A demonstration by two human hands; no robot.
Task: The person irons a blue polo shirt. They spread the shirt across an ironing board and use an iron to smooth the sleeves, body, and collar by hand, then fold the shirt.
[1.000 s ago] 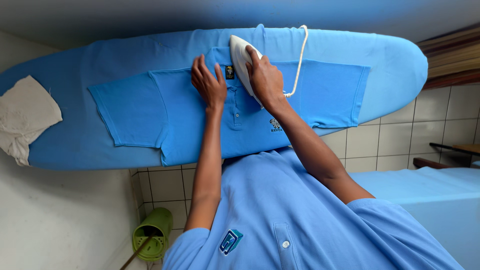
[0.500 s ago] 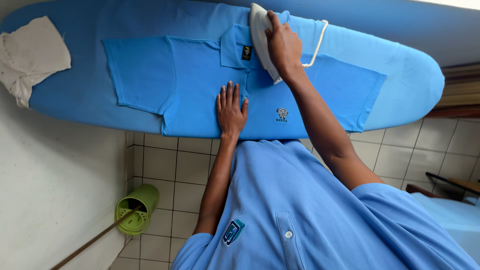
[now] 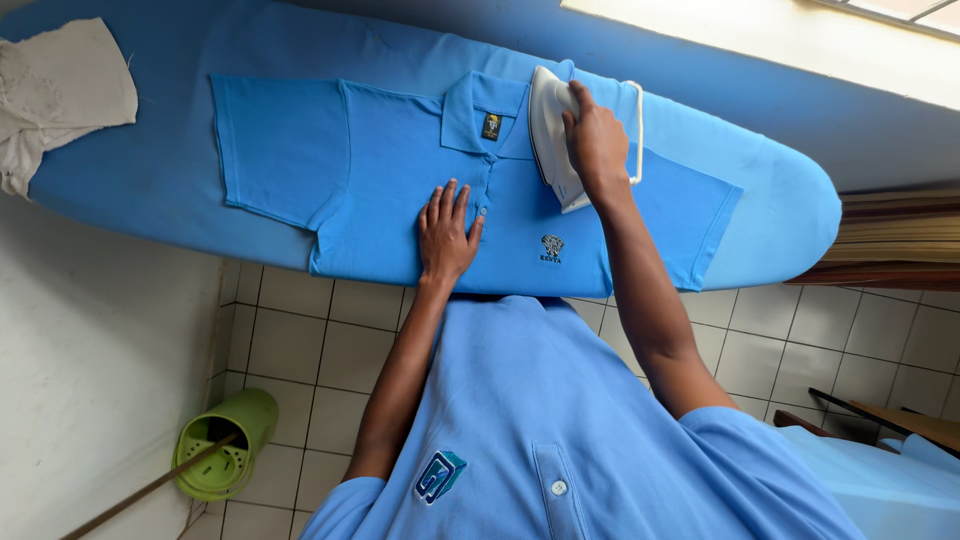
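Blue polo shirt (image 3: 400, 170) spread flat on blue ironing board (image 3: 150, 170), collar toward far edge. Right hand (image 3: 595, 140) closed around handle of white iron (image 3: 552, 135), iron on shirt beside collar. Left hand (image 3: 445, 232) open, palm flat on shirt front near placket. Grey cloth (image 3: 60, 90) on board's left end.

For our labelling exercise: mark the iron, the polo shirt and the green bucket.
iron (image 3: 550, 140), head view, white body.
polo shirt (image 3: 390, 170), head view, chest panel.
green bucket (image 3: 240, 425), head view, outer wall.
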